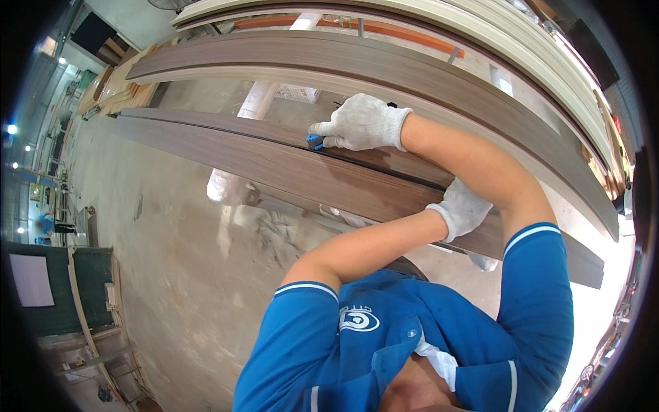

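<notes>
A long brown wood-grain profile (357,189) lies across in front of me, with a thin black strip (395,175) running lengthwise along it. My forearms cross over it. My right hand (360,123), in a white knit glove, reaches over to the left and is closed on a small blue-and-black tool (315,142). The tool's end is at the black strip, and its exact kind does not show. My left hand (463,209), gloved too, rests on the profile farther right. Its fingers are hidden, partly behind my right forearm.
A second brown profile (329,55) lies just beyond, and pale profiles (480,31) are stacked farther back. White wrapped supports (257,99) stand beneath. An orange beam (412,36) runs behind. A dark green board (62,288) stands at the left, past the concrete floor (178,275).
</notes>
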`<state>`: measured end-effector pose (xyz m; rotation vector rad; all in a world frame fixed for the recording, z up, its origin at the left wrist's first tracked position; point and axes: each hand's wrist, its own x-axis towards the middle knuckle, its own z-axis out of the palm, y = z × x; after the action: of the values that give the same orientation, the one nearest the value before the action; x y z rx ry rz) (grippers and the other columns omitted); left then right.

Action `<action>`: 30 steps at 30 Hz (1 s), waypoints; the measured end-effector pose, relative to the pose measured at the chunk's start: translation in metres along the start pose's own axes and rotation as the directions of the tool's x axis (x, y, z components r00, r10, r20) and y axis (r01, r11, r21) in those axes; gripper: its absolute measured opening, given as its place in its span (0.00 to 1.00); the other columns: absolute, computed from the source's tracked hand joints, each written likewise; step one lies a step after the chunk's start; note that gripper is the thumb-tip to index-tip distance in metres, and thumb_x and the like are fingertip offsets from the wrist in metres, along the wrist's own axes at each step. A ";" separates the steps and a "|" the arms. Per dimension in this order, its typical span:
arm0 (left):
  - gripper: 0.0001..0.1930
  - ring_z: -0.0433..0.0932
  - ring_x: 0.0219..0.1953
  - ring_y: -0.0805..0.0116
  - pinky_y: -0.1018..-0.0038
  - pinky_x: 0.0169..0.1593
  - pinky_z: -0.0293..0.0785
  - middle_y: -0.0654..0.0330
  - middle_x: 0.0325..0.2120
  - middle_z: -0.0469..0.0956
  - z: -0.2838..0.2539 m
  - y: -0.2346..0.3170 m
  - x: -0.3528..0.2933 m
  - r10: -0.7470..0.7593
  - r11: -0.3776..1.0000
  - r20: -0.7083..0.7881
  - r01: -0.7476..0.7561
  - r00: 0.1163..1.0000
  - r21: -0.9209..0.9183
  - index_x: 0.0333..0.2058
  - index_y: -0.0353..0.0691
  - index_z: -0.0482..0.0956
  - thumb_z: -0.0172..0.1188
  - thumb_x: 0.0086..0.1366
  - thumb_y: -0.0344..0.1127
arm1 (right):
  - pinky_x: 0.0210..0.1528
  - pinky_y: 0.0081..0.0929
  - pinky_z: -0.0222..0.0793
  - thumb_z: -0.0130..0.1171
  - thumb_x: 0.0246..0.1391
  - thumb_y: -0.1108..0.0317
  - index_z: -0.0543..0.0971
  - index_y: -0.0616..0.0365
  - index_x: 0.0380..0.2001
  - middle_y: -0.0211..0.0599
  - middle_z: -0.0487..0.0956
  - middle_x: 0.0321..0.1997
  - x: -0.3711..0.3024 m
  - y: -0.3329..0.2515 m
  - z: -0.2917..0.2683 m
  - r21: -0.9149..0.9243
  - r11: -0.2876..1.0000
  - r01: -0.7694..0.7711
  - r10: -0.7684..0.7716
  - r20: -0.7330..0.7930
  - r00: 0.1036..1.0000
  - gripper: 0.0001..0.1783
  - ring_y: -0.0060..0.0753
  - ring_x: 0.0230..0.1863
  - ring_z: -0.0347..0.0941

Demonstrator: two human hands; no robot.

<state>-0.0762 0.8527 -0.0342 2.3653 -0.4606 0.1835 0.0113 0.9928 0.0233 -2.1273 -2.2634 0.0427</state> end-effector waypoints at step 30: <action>0.07 0.86 0.40 0.50 0.57 0.44 0.79 0.52 0.34 0.87 0.053 0.018 0.019 0.032 0.999 -0.404 -0.016 0.914 0.043 0.32 0.43 0.87 0.60 0.61 0.35 | 0.48 0.49 0.77 0.49 0.72 0.46 0.80 0.33 0.60 0.41 0.87 0.37 0.038 -0.007 0.000 0.055 0.998 0.002 -0.002 0.007 1.000 0.20 0.51 0.42 0.84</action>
<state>-0.0654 0.7997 -0.0571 2.2766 -0.2852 0.6851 0.0019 1.0305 0.0242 -2.1006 -2.2409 0.1117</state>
